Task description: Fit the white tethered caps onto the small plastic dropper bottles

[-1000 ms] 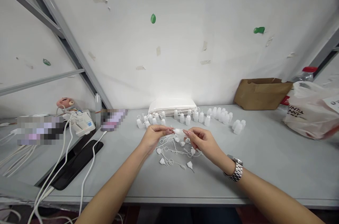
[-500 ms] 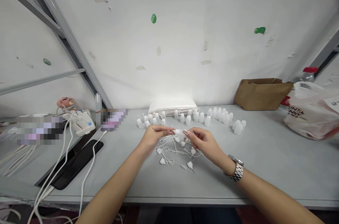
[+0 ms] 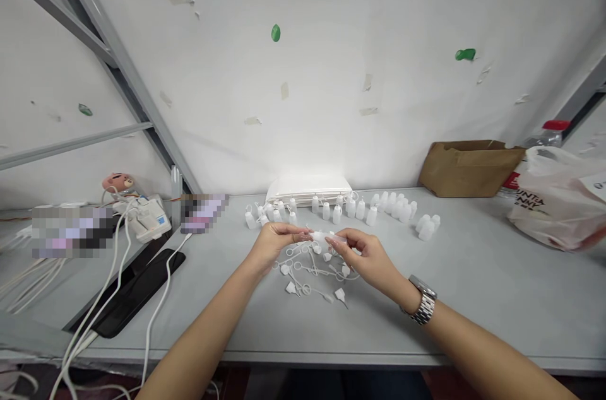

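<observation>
Both my hands meet over the middle of the grey table. My left hand and my right hand pinch the two ends of a small white plastic bottle held sideways between the fingertips. Just below the hands lie several loose white caps with ring tethers. A row of small white bottles stands behind the hands, in front of a flat white pack against the wall. A metal watch is on my right wrist.
A brown cardboard box and a white plastic bag sit at the right. At the left are a black phone, white cables, a power strip and a grey metal frame.
My right hand has shifted slightly, its fingers curling a little more around the bottle's end. The left hand has hardly moved.
</observation>
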Tool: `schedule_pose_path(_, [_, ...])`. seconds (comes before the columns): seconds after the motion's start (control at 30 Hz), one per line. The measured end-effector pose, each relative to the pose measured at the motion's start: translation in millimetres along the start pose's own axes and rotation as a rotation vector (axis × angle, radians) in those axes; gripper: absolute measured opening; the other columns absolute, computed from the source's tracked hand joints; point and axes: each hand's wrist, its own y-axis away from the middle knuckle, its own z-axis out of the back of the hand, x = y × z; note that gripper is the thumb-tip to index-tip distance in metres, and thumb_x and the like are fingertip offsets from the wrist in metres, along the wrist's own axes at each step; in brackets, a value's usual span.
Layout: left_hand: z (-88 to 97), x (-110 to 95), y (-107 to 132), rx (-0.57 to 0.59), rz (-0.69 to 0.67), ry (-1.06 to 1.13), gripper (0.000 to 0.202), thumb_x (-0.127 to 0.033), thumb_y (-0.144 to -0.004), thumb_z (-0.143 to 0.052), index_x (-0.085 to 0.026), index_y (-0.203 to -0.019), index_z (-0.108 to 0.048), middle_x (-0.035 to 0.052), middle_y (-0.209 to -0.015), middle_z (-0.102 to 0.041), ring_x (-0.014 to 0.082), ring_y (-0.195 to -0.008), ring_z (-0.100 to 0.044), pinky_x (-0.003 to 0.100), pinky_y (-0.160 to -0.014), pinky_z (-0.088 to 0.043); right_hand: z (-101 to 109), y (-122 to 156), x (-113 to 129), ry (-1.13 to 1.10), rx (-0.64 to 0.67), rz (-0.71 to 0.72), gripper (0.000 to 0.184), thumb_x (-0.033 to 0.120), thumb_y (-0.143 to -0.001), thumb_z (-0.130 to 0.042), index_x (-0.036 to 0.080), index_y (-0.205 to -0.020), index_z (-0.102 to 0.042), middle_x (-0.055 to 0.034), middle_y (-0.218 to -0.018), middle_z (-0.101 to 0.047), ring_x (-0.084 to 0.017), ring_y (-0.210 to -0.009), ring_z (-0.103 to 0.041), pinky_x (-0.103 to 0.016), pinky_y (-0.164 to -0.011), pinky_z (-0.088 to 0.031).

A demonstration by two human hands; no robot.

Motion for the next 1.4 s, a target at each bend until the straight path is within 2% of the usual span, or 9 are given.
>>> schedule_pose_path(0.27, [4.7, -2, 0, 0.070, 0.056, -0.095, 0.022, -0.029, -0.054, -0.073, -0.018, -0.072, -0.072, 0.0069, -0.075, -0.072, 0.0239, -0.082, -0.064, 0.037, -0.083, -0.045, 5, 1, -4, 0.211, 0.037, 0.169, 0.031, 0.043, -0.082, -0.044, 0.017, -0.079, -0.060, -0.0009, -0.059, -0.054, -0.011, -0.052, -0.044, -0.023, -0.049, -0.035])
schedule_pose_path(0.4, [5.2, -3, 0, 0.092, 0.067, -0.131, 0.023, -0.030, -0.054, -0.073, -0.018, -0.074, -0.072, 0.0067, -0.075, -0.072, 0.0241, -0.083, -0.064, 0.037, -0.083, -0.045, 9, -1, -4, 0.236, 0.062, 0.187, 0.031, 0.043, -0.082, -0.044, 0.017, -0.080, -0.060, -0.0010, -0.060, -0.054, -0.011, -0.052, -0.044, -0.023, -0.049, -0.036])
schedule_pose_path(0.5, [3.3, -2, 0, 0.081, 0.062, -0.101, 0.023, -0.030, -0.055, -0.073, -0.018, -0.074, -0.071, 0.0073, -0.079, -0.072, 0.0237, -0.085, -0.063, 0.036, -0.084, -0.045, 7, -3, -5, 0.175, 0.056, 0.130, 0.033, 0.046, -0.081, -0.045, 0.017, -0.080, -0.060, -0.0008, -0.060, -0.053, -0.011, -0.053, -0.045, -0.023, -0.050, -0.036])
schedule_pose_path(0.63, [-1.9, -1, 1, -0.025, -0.008, 0.037, 0.023, -0.032, -0.059, -0.071, -0.018, -0.077, -0.071, 0.0067, -0.083, -0.071, 0.0201, -0.083, -0.063, 0.034, -0.085, -0.044, 1, -5, -8, -0.028, 0.014, -0.038, 0.036, 0.049, -0.080, -0.044, 0.017, -0.077, -0.058, 0.0017, -0.056, -0.048, -0.010, -0.050, -0.043, -0.022, -0.046, -0.035])
schedule_pose_path(0.73, [-6.3, -1, 4, -0.127, -0.095, 0.070, 0.024, -0.032, -0.062, -0.069, -0.018, -0.082, -0.070, 0.0050, -0.079, -0.071, 0.0181, -0.079, -0.063, 0.033, -0.082, -0.045, -3, -6, -7, -0.148, 0.014, -0.096, 0.036, 0.050, -0.080, -0.044, 0.017, -0.072, -0.055, 0.0038, -0.051, -0.043, -0.009, -0.047, -0.040, -0.022, -0.044, -0.034])
schedule_pose_path(0.83, [-10.1, -3, 9, -0.228, -0.181, -0.011, 0.021, -0.033, -0.063, -0.067, -0.018, -0.077, -0.070, 0.0046, -0.079, -0.071, 0.0187, -0.079, -0.063, 0.032, -0.079, -0.046, -4, -5, -6, -0.215, 0.037, -0.092, 0.035, 0.050, -0.080, -0.045, 0.017, -0.071, -0.054, 0.0051, -0.049, -0.040, -0.008, -0.045, -0.037, -0.021, -0.044, -0.032])
schedule_pose_path(1.0, [-14.7, -3, 14, -0.368, -0.312, -0.273, 0.015, -0.033, -0.065, -0.064, -0.022, -0.072, -0.071, 0.0027, -0.078, -0.071, 0.0199, -0.081, -0.062, 0.033, -0.080, -0.046, -4, -4, -3, -0.221, 0.033, -0.105, 0.036, 0.050, -0.079, -0.046, 0.016, -0.071, -0.054, 0.0052, -0.049, -0.040, -0.008, -0.045, -0.037, -0.021, -0.045, -0.032])
schedule_pose_path(1.13, [-17.1, 0, 15, -0.400, -0.473, -0.422, 0.010, -0.032, -0.066, -0.064, -0.025, -0.070, -0.071, 0.0009, -0.073, -0.070, 0.0187, -0.076, -0.061, 0.032, -0.076, -0.045, -5, -3, -4, -0.179, 0.023, -0.116, 0.036, 0.051, -0.078, -0.047, 0.017, -0.071, -0.054, 0.0049, -0.049, -0.041, -0.009, -0.046, -0.038, -0.022, -0.045, -0.033])
schedule_pose_path(1.4, [-17.4, 2, 16, -0.393, -0.526, -0.463, 0.008, -0.029, -0.068, -0.063, -0.027, -0.070, -0.071, -0.0002, -0.072, -0.070, 0.0179, -0.073, -0.060, 0.032, -0.074, -0.044, -5, -3, -5, -0.146, 0.007, -0.112, 0.036, 0.051, -0.079, -0.046, 0.017, -0.071, -0.056, 0.0045, -0.049, -0.041, -0.009, -0.046, -0.039, -0.022, -0.045, -0.032])
